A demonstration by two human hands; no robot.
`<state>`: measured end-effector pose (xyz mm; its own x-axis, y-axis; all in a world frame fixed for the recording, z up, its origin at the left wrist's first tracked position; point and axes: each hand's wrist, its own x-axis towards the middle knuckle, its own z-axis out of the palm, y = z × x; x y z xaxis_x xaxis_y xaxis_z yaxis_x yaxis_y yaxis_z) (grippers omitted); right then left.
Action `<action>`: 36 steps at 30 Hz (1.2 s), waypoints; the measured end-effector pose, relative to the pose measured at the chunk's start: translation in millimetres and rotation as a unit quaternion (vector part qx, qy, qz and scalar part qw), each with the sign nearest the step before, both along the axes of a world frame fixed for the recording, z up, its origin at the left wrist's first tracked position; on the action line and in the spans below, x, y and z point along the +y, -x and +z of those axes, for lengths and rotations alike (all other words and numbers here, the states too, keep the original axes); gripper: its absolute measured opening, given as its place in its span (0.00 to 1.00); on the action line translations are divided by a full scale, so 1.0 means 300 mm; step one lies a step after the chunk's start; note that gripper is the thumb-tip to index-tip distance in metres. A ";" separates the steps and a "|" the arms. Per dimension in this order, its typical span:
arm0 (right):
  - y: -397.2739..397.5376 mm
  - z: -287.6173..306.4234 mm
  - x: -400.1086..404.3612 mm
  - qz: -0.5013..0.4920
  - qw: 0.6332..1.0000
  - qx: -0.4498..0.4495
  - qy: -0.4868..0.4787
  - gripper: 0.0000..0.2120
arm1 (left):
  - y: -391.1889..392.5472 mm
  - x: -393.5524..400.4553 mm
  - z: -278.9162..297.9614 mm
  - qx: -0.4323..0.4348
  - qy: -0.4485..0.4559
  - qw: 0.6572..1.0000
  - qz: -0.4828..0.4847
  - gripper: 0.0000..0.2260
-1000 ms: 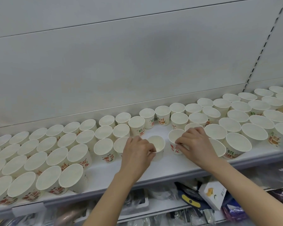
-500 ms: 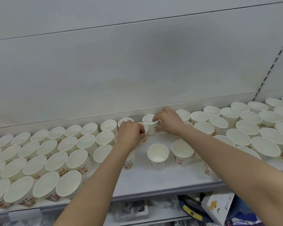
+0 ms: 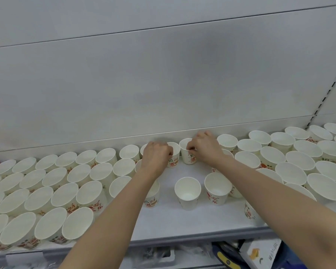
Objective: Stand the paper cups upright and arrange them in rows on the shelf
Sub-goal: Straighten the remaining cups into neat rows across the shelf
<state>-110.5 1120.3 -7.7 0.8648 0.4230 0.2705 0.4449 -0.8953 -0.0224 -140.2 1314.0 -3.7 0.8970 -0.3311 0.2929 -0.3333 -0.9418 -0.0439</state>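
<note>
Several white paper cups with red and green print stand upright in rows on the white shelf (image 3: 182, 224). My left hand (image 3: 156, 156) pinches the rim of a back-row cup (image 3: 174, 158). My right hand (image 3: 206, 147) grips the rim of the cup beside it (image 3: 187, 155). Both cups stand near the back wall, side by side. In front of my hands two upright cups stand apart from the rows: one in the middle (image 3: 188, 193) and one to its right (image 3: 217, 188). Another cup (image 3: 152, 199) is partly hidden by my left forearm.
Packed rows of cups fill the shelf's left side (image 3: 47, 191) and right side (image 3: 299, 164). The grey back panel (image 3: 163, 84) rises right behind the back row. Below the shelf's front edge lie packaged goods, including a white box (image 3: 260, 253).
Both hands left the two front cups and reached to the back row, where each now holds a cup's rim. The view has tilted slightly.
</note>
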 end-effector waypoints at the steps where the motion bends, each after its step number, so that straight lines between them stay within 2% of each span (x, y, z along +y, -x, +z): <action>1: -0.002 -0.003 0.004 -0.002 1.000 -0.004 -0.003 0.07 | -0.009 0.003 -0.004 -0.008 -0.017 1.000 0.002 0.05; 5: 0.000 -0.028 0.015 0.007 1.000 -0.029 -0.006 0.06 | -0.027 0.023 -0.022 -0.023 -0.034 0.999 0.010 0.04; 9: 0.012 -0.035 0.014 0.000 1.000 0.006 -0.013 0.06 | 0.003 0.031 -0.007 0.013 0.002 1.000 0.010 0.08; 11: 0.030 -0.017 0.005 -0.005 0.998 0.024 -0.061 0.08 | 0.045 0.020 0.023 0.029 0.057 0.998 0.013 0.12; 13: 0.068 0.022 -0.013 -0.006 0.992 0.010 -0.122 0.09 | 0.107 0.003 0.053 0.033 0.126 0.991 0.012 0.12; 16: 0.174 0.080 -0.068 -0.015 0.977 0.000 -0.213 0.06 | 0.236 -0.017 0.063 0.068 0.232 0.970 -0.008 0.12; 18: 0.263 0.092 -0.123 -0.027 0.961 0.019 -0.274 0.05 | 0.324 -0.024 0.047 0.109 0.276 0.955 -0.024 0.21; 19: 0.315 0.089 -0.148 -0.032 0.957 0.025 -0.288 0.06 | 0.362 -0.029 0.038 0.130 0.257 0.957 -0.029 0.28; 21: 0.406 0.080 -0.184 -0.046 0.965 0.044 -0.253 0.14 | 0.399 -0.045 0.023 0.170 0.164 0.971 -0.025 0.40; 22: 0.443 0.076 -0.194 -0.054 0.973 0.062 -0.217 0.20 | 0.402 -0.055 0.021 0.187 0.120 0.975 -0.018 0.43; 24: 0.481 0.077 -0.207 -0.067 0.984 0.092 -0.140 0.32 | 0.388 -0.078 0.023 0.191 0.072 0.979 -0.006 0.42; 26: 0.484 0.081 -0.208 -0.070 0.990 0.106 -0.059 0.38 | 0.383 -0.093 0.033 0.178 0.048 0.983 0.005 0.37; 28: 0.469 0.075 -0.200 -0.069 0.992 0.107 -0.003 0.40 | 0.391 -0.091 0.038 0.169 0.075 0.983 0.011 0.34; 32: 0.455 0.064 -0.173 -0.066 0.991 0.100 0.059 0.34 | 0.475 -0.029 0.046 0.176 0.215 0.961 0.006 0.33; 34: 0.460 0.069 -0.166 -0.067 0.992 0.087 0.067 0.33 | 0.528 0.022 0.065 0.187 0.286 0.940 0.002 0.33; 36: 0.487 0.082 -0.150 -0.061 0.995 0.074 0.023 0.34 | 0.577 0.080 0.091 0.207 0.331 0.921 0.009 0.30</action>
<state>-256.6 1075.2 16.9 0.9393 0.3221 0.1181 0.3283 -0.9438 -0.0373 -313.2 1337.9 23.7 0.9806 -0.1872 0.0577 -0.1772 -0.7221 0.6687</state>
